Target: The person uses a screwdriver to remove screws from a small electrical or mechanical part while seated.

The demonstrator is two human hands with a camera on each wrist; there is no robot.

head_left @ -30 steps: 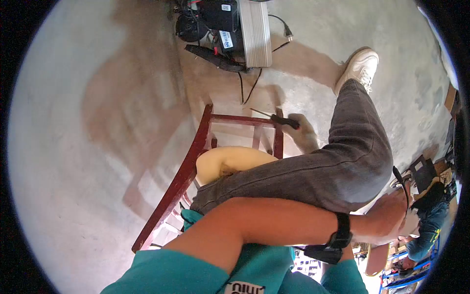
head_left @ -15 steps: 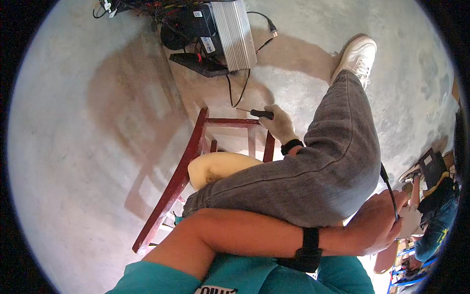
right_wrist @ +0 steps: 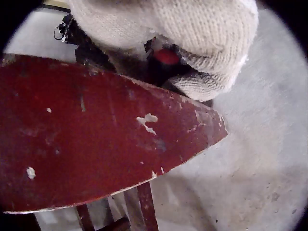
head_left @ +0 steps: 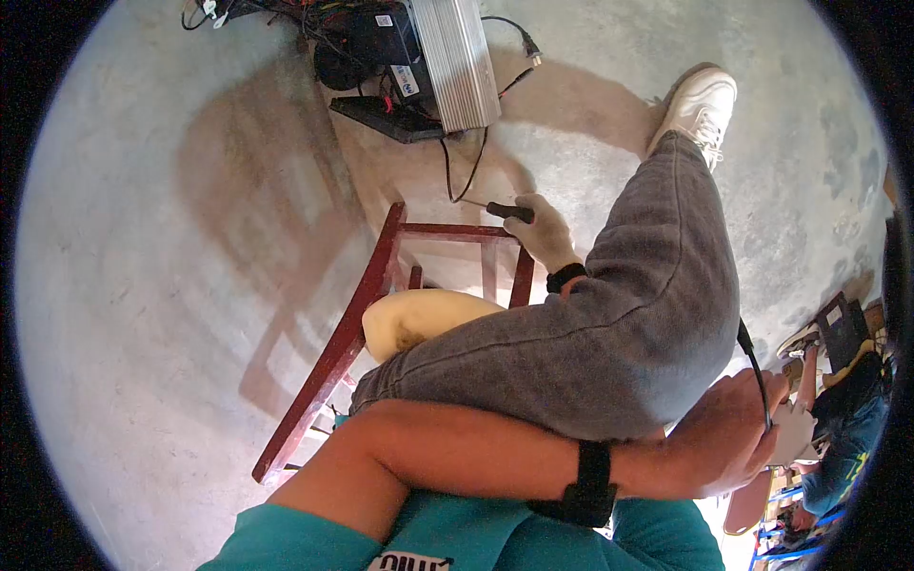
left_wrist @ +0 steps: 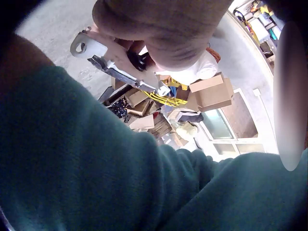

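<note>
My right hand [head_left: 547,233], in a pale knitted glove, grips a screwdriver [head_left: 507,211] by its black handle, with the thin shaft pointing left. It is right beside the red wooden chair frame [head_left: 455,231]; in the right wrist view the glove [right_wrist: 211,33] overlaps the edge of a chipped red board [right_wrist: 110,134], and the handle's red end [right_wrist: 166,57] shows between the fingers. On the right, my bare left hand [head_left: 719,443] curls its fingers at a thin black cable-like piece [head_left: 759,381]. The left wrist view has a silver metal bracket [left_wrist: 127,74] with a round hole against that hand.
Ahead on the floor lies a device with a ribbed silver case [head_left: 455,67], black parts, wires and a plug [head_left: 533,52]. My bent leg [head_left: 533,352] lies between the hands. Another person [head_left: 843,452] is at the far right. Cardboard boxes [left_wrist: 211,94] stand in the left wrist view.
The head view has shifted since one second ago, bringing more of the device into sight. My gloved hand and its wristband now show more fully, still holding the screwdriver. Little differs in the last half second.
</note>
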